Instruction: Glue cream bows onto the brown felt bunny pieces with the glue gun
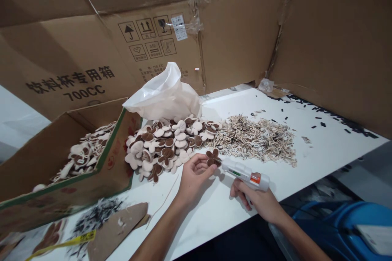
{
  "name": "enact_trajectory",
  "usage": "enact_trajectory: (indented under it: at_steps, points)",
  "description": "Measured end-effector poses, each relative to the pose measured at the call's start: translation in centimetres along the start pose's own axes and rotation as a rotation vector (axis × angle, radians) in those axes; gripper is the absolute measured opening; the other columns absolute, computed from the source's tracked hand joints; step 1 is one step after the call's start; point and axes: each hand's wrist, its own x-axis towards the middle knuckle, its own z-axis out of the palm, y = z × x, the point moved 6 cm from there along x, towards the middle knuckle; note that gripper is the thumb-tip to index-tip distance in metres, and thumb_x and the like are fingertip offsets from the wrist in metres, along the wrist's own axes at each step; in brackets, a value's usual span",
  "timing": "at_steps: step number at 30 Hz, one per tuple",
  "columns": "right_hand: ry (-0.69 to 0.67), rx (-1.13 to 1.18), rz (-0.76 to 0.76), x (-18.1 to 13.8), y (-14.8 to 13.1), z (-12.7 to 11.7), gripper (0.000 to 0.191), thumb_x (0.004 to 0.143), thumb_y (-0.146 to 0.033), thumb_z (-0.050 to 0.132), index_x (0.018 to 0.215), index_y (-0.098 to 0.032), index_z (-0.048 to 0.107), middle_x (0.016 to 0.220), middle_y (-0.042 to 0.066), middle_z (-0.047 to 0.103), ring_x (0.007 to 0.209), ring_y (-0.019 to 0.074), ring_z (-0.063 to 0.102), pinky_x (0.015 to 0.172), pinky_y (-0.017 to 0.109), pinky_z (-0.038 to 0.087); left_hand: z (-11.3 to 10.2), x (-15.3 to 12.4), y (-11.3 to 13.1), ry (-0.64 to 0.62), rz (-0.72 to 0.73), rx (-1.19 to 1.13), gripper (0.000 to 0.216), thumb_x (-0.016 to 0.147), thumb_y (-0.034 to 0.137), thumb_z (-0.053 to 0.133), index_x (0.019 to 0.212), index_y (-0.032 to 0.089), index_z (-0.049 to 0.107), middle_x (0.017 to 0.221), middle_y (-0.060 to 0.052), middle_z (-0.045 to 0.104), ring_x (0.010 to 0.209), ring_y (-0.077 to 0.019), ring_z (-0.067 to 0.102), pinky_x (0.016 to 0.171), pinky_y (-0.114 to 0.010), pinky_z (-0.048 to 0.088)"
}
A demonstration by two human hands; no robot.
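My left hand (196,177) pinches a brown flower-shaped felt piece (213,157) with a pale edge, holding it up above the white table. A white glue gun (243,172) with an orange window and a green mark is gripped in my right hand (254,195). Its narrow tip meets the brown face of the felt piece, or sits very near it; I cannot tell which. Just beyond my left hand lies a heap of similar flower pieces (165,146), some brown side up, others pale side up. Right of that heap spreads a pile of short beige cords (257,138).
At the left, an open carton (119,163) contains pale pieces with cords. A white plastic bag (168,97) stands behind the heap. Tall cardboard walls (241,32) enclose the table. Black bits (324,114) lie far right; dark scraps (94,216) and torn cardboard (122,228) lie front left.
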Motion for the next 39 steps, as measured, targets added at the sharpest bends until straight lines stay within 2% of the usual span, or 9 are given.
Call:
enact_trajectory:
  at_steps: [18, 39]
  points:
    - [0.009, -0.007, 0.02, 0.03, -0.26, 0.06, 0.032, 0.088, -0.036, 0.053, 0.065, -0.02, 0.068, 0.042, -0.006, 0.048, 0.037, 0.0115, 0.043, 0.044, 0.024, 0.035, -0.25, 0.1, -0.07, 0.028, -0.002, 0.003, 0.033, 0.073, 0.035, 0.088, 0.095, 0.017, 0.072, 0.085, -0.005, 0.074, 0.073, -0.0146, 0.068, 0.067, -0.023, 0.053]
    - [0.064, 0.008, 0.039, 0.08, 0.14, -0.16, 0.031, 0.088, -0.035, 0.055, 0.062, -0.02, 0.065, 0.042, -0.006, 0.05, 0.037, 0.0113, 0.044, 0.043, 0.024, 0.035, -0.31, 0.06, 0.11, 0.037, 0.009, 0.018, 0.03, 0.076, 0.037, 0.085, 0.095, 0.019, 0.069, 0.086, -0.003, 0.073, 0.077, -0.0149, 0.066, 0.071, -0.023, 0.051]
